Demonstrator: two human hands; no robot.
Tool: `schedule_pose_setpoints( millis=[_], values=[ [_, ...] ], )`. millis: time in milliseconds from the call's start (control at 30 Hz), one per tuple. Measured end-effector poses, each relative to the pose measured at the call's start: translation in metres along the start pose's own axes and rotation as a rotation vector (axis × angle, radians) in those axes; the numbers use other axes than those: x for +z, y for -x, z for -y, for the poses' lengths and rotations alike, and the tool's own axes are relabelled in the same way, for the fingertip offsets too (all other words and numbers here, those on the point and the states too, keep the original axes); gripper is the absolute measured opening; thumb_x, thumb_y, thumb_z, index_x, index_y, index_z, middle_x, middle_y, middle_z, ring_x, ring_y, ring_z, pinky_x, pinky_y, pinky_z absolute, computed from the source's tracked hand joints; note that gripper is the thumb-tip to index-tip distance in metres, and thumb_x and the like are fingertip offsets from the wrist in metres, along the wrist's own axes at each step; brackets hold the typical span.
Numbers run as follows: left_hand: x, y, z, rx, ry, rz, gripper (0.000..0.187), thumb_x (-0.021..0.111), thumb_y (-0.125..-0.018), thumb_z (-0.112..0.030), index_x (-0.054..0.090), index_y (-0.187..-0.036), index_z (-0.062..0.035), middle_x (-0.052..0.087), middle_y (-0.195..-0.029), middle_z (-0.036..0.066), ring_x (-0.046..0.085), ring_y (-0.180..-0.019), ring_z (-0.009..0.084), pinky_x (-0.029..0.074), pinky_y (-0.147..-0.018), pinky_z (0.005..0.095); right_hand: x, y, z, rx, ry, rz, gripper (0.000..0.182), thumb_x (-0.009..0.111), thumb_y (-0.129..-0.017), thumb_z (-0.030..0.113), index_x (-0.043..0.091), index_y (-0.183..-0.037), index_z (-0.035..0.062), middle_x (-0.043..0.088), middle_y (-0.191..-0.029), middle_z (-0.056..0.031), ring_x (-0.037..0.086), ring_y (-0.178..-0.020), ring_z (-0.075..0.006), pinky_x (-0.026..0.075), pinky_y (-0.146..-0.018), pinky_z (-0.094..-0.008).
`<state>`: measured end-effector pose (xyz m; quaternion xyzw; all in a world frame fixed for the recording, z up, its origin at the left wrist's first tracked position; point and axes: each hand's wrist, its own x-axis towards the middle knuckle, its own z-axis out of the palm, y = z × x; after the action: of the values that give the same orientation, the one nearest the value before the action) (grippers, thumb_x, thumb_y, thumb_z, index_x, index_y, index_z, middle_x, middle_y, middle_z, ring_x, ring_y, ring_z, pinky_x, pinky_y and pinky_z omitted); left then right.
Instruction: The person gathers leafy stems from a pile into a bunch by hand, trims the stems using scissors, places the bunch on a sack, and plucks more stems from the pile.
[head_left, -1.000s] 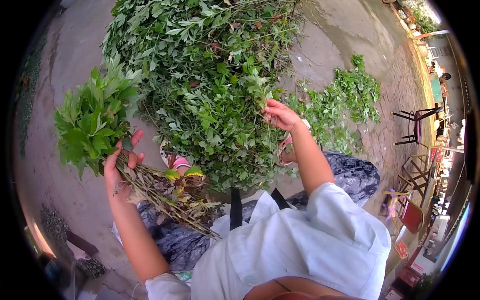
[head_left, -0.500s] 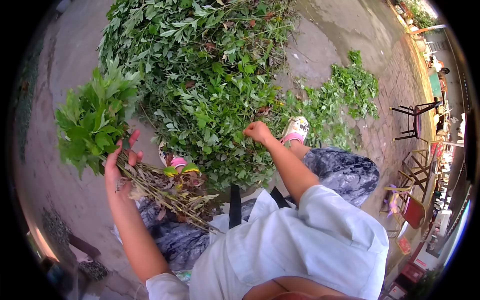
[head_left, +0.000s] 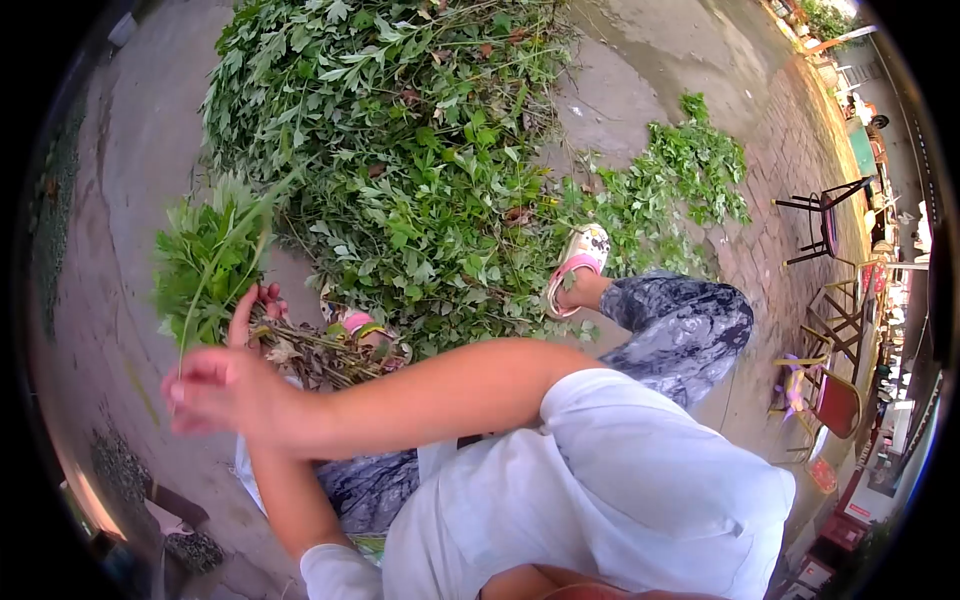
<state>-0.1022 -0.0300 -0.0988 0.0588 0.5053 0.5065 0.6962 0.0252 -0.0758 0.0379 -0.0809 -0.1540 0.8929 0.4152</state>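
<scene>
My left hand [head_left: 262,312] is closed round the stems of a bunch of leafy green stalks [head_left: 203,268]. Its fresh leaves point up and left, while dry, withered stems [head_left: 325,362] trail down toward my lap. Crossing in front of my left forearm, my right hand [head_left: 222,402] is closed and blurred by motion. A long, thin green grass blade [head_left: 232,240] runs up from its fingers across the front of the leaves. Ahead of me lies a large heap of cut leafy stalks [head_left: 400,170].
A smaller leafy pile [head_left: 690,170] lies on the ground right of the heap. My foot in a white-and-pink clog [head_left: 578,262] stands at the heap's edge. Folding chairs [head_left: 832,400] and a dark stool [head_left: 822,222] are at the far right.
My right hand has swung from the heap's edge across to the left, beside the bunch, with a grass blade now visible in it. The bunch has shifted slightly right and down.
</scene>
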Motion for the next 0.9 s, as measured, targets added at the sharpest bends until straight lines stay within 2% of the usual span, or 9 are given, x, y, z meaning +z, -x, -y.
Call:
schedule_pose_setpoints(
  millis=[100,200,300,433,467,500,600,733,900],
  values=[
    [0.018,0.021,0.0,0.124,-0.035,-0.167,0.012,0.06,-0.077,-0.01,0.052,-0.08,-0.0017,0.052,-0.078,0.007,0.055,-0.08,0.0193,0.047,-0.064,0.0292,0.047,0.042,-0.11,0.621,0.406,1.013,0.02,0.051,-0.083,0.017,0.056,-0.087,-0.0021,0.062,-0.078,-0.0107,0.061,-0.065,-0.0168,0.05,-0.057,-0.0287],
    [-0.002,0.022,0.0,0.131,-0.032,-0.147,0.012,0.06,-0.077,-0.01,0.053,-0.081,-0.0011,0.054,-0.08,0.009,0.055,-0.083,0.0195,0.047,-0.065,0.0288,0.038,0.044,-0.029,0.594,0.51,0.744,0.021,0.05,-0.084,0.018,0.056,-0.087,-0.0028,0.062,-0.077,-0.0124,0.061,-0.066,-0.0166,0.051,-0.057,-0.029],
    [-0.006,0.024,0.0,0.193,-0.082,-0.159,0.022,0.058,-0.078,-0.016,0.056,-0.093,0.0002,0.057,-0.089,0.012,0.055,-0.072,0.0145,0.047,-0.067,0.0251,-0.049,0.034,0.047,0.101,0.633,0.07,0.019,0.051,-0.086,0.019,0.054,-0.089,0.0007,0.056,-0.068,-0.0011,0.055,-0.06,-0.0068,0.045,-0.052,-0.0204],
    [0.019,0.038,-0.013,0.063,-0.084,-0.104,0.029,0.057,-0.077,-0.021,0.053,-0.099,-0.0025,0.058,-0.094,0.016,0.049,-0.053,0.0093,0.047,-0.065,0.0237,-0.249,0.066,0.142,-0.214,1.389,-0.914,0.02,0.053,-0.082,0.02,0.057,-0.086,0.0008,0.055,-0.063,-0.0015,0.047,-0.053,-0.0069,0.042,-0.048,-0.0241],
    [0.021,0.038,-0.015,0.065,-0.081,-0.112,0.029,0.057,-0.077,-0.021,0.053,-0.099,-0.0025,0.058,-0.094,0.016,0.049,-0.053,0.0093,0.047,-0.065,0.0237,-0.288,0.085,0.16,-0.252,1.461,-1.149,0.02,0.054,-0.078,0.019,0.061,-0.083,0.0009,0.06,-0.067,-0.0112,0.056,-0.06,-0.0234,0.045,-0.06,-0.0335],
    [0.021,0.037,-0.016,0.051,-0.076,-0.048,0.03,0.056,-0.078,-0.021,0.051,-0.101,-0.0028,0.058,-0.095,0.017,0.047,-0.051,0.0093,0.048,-0.064,0.0245,-0.329,0.104,0.174,-0.273,1.624,-1.286,0.021,0.054,-0.078,0.021,0.062,-0.085,0.0033,0.06,-0.072,-0.0133,0.058,-0.069,-0.0293,0.045,-0.066,-0.0364],
    [0.051,0.045,-0.018,0.059,-0.102,-0.173,0.03,0.055,-0.079,-0.02,0.044,-0.101,-0.0031,0.058,-0.095,0.019,0.042,-0.044,0.0096,0.049,-0.063,0.0268,-0.38,0.128,0.194,-0.071,1.653,-1.675,0.022,0.056,-0.075,0.023,0.064,-0.088,0.0077,0.053,-0.1,-0.0153,0.054,-0.089,-0.0312,0.044,-0.076,-0.0385],
    [0.059,0.04,-0.018,0.04,-0.092,-0.181,0.032,0.056,-0.079,-0.022,0.042,-0.101,-0.0031,0.059,-0.089,0.017,0.042,-0.044,0.0093,0.049,-0.062,0.0277,-0.389,0.126,0.202,0.143,1.731,-1.685,0.021,0.056,-0.075,0.024,0.063,-0.088,0.0103,0.05,-0.105,-0.0143,0.053,-0.09,-0.0313,0.044,-0.076,-0.039],
    [0.059,0.036,-0.019,-0.006,-0.137,-0.201,0.025,0.056,-0.079,-0.026,0.051,-0.08,-0.0019,0.053,-0.061,0.006,0.042,-0.044,0.011,0.047,-0.06,0.0297,-0.34,0.125,0.222,-0.287,1.989,-1.497,0.018,0.057,-0.076,0.026,0.061,-0.085,0.0109,0.055,-0.092,-0.0121,0.056,-0.081,-0.03,0.045,-0.068,-0.0393]
  ],
)
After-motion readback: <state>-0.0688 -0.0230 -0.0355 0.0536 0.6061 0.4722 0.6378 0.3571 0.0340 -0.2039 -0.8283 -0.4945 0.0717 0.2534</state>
